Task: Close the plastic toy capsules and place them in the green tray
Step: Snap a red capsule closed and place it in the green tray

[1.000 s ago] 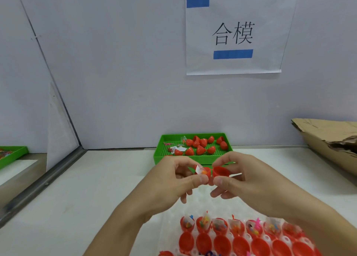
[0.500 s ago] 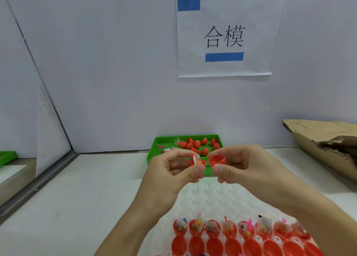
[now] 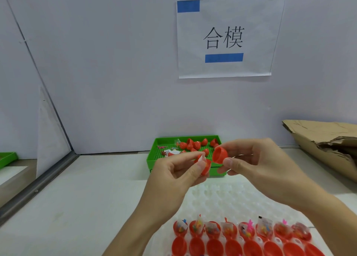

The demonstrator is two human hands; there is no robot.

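My left hand [image 3: 179,170] pinches a red capsule half [image 3: 204,167] with a small plastic packet sticking out of it. My right hand [image 3: 257,165] grips an empty red capsule half [image 3: 219,155], its hollow turned toward the other half; the two halves are slightly apart. Behind them against the wall stands the green tray [image 3: 154,159] with several closed red capsules [image 3: 196,144] and a few loose packets. At the bottom a white dimpled tray [image 3: 228,199] carries a row of filled red halves [image 3: 234,229] and a row of empty red halves [image 3: 233,247].
Torn brown cardboard [image 3: 324,141] lies at the right. A metal rail [image 3: 36,190] and a clear partition bound the table on the left, with another green tray [image 3: 6,159] beyond. A paper sign [image 3: 225,37] hangs on the wall.
Both hands have lifted with the two capsule halves. The halves were close together a second ago and are now a little apart, the right half turned with its hollow toward the left one.
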